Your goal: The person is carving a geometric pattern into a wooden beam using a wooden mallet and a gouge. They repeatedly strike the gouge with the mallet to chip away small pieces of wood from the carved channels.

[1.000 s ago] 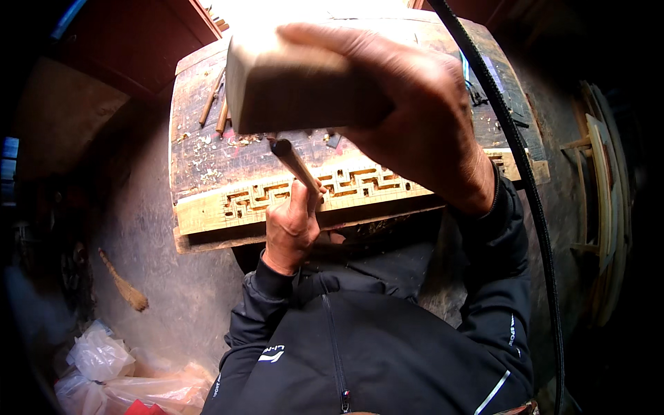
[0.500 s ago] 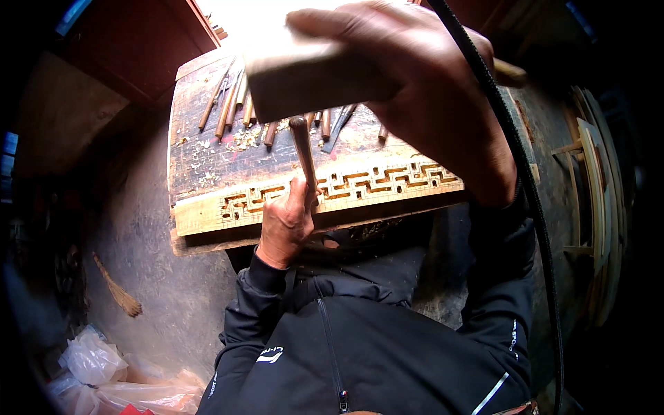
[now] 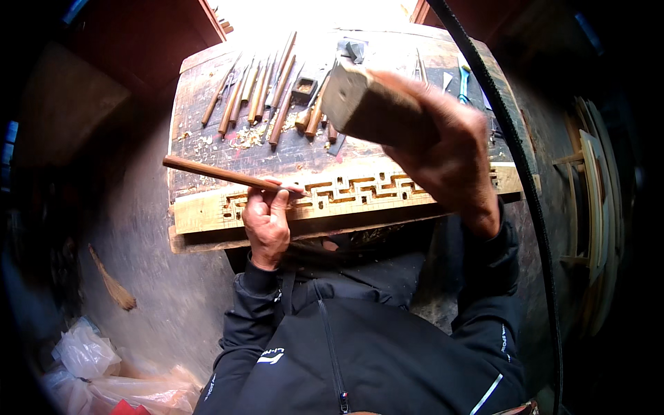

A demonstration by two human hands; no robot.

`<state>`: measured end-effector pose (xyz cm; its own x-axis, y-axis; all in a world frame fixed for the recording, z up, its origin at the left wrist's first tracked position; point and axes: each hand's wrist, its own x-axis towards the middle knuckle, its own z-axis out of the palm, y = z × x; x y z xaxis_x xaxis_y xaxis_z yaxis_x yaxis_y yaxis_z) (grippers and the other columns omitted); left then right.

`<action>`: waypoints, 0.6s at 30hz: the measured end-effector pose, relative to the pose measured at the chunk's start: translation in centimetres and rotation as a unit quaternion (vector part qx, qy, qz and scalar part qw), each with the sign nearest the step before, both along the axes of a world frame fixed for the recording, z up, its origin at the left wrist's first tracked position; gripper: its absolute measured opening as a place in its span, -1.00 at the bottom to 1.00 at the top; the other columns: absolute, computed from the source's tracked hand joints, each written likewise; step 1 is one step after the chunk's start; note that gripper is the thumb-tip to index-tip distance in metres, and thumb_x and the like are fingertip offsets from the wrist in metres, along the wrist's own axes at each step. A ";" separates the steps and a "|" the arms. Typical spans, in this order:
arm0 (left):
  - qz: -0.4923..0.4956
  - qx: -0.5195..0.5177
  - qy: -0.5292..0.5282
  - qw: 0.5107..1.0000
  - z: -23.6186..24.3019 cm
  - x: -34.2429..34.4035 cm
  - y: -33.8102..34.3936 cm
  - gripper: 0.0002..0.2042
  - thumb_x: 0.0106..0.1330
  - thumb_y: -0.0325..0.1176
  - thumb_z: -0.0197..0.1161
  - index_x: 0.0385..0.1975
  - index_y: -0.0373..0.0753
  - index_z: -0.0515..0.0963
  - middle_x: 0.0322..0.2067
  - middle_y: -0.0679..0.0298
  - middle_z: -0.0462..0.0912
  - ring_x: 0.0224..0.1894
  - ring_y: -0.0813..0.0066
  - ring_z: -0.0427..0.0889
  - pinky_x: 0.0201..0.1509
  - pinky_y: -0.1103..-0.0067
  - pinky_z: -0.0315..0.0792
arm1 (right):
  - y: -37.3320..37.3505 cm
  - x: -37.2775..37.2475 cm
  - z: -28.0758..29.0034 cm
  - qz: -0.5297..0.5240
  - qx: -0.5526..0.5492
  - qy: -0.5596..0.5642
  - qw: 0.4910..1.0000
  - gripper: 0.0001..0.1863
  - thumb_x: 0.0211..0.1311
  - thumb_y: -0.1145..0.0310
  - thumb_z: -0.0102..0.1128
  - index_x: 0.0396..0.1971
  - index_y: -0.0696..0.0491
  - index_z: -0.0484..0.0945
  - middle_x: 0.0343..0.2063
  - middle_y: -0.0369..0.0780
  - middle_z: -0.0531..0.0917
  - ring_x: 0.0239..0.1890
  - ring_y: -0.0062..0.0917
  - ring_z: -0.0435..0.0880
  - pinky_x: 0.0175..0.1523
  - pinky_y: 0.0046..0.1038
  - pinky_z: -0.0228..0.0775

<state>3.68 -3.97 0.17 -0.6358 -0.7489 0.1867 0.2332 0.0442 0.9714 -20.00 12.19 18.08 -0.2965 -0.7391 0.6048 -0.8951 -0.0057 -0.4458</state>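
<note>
While the left hand [image 3: 266, 221] grips a long wooden chisel [image 3: 221, 174] lying flat over the carved wood strip [image 3: 360, 194], the right hand [image 3: 449, 149] is clenched around a pale wooden mallet block [image 3: 360, 107] above the workbench [image 3: 200, 124]; more chisels [image 3: 259, 90] lie in a row behind.

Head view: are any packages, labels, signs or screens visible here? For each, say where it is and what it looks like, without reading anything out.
Plastic bags: on the floor at lower left, crumpled, clear to whitish, with a red scrap at the bottom edge.
Jacket logo: on the person's dark jacket at the chest, small, white.
Sleeve print: on the right sleeve, small, white, running along the arm.
No signs or screens show.
</note>
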 end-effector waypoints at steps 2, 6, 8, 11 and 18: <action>0.006 0.039 0.003 0.999 0.8 0.0 -0.2 -0.83 0.66 -0.57 0.18 0.14 -0.37 0.43 -0.10 0.02 0.82 -0.01 0.33 0.84 0.18 0.41 0.75 | 0.4 0.5 -3.1 -0.018 0.060 -0.134 0.989 -0.30 0.13 0.46 0.66 0.32 0.13 0.64 0.03 -0.04 0.86 -0.01 -0.30 0.91 0.10 -0.30 0.76; -0.007 0.084 0.006 0.996 1.8 -1.1 -1.3 -0.78 0.60 -0.63 0.24 0.12 -0.37 0.41 -0.10 0.03 0.80 -0.05 0.33 0.84 0.15 0.39 0.78 | 1.9 0.5 -7.1 -0.107 0.172 -0.161 0.966 -0.31 0.11 0.34 0.66 0.30 0.11 0.66 -0.10 -0.01 0.87 -0.12 -0.27 0.92 0.04 -0.30 0.73; -0.004 0.045 0.031 0.999 2.5 -3.2 -2.5 -0.78 0.59 -0.63 0.24 0.12 -0.36 0.43 -0.11 0.03 0.81 -0.08 0.38 0.84 0.12 0.45 0.76 | 2.1 1.1 -8.0 -0.137 0.194 -0.095 0.967 -0.28 0.04 0.31 0.68 0.29 0.02 0.69 -0.13 -0.01 0.86 -0.15 -0.11 0.89 0.06 -0.23 0.71; 0.052 -0.109 -0.044 0.992 2.6 -7.7 -5.8 -0.91 0.55 -0.58 0.31 -0.04 -0.37 0.59 -0.22 0.08 0.88 -0.19 0.41 0.86 -0.07 0.48 0.71 | 2.5 1.8 -10.8 -0.169 0.190 -0.069 0.965 -0.29 0.03 0.30 0.68 0.28 -0.05 0.71 -0.08 -0.04 0.85 -0.08 -0.11 0.87 0.04 -0.23 0.70; 0.130 -0.271 -0.147 0.942 1.0 -13.7 -9.8 -0.87 0.49 -0.54 0.40 -0.05 -0.36 0.64 -0.27 0.17 0.87 -0.16 0.43 0.89 -0.07 0.52 0.70 | 3.7 5.1 -13.4 -0.138 0.144 -0.003 0.980 -0.16 -0.26 0.66 0.38 0.27 0.09 0.64 0.05 -0.05 0.73 0.15 -0.08 0.71 0.34 -0.19 0.52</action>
<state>-9.98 -13.79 1.13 -0.5282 -0.7314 0.4313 -0.1288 0.5711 0.8107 -14.86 15.92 4.69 -0.5118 -0.7707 0.3796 -0.8422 0.3630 -0.3987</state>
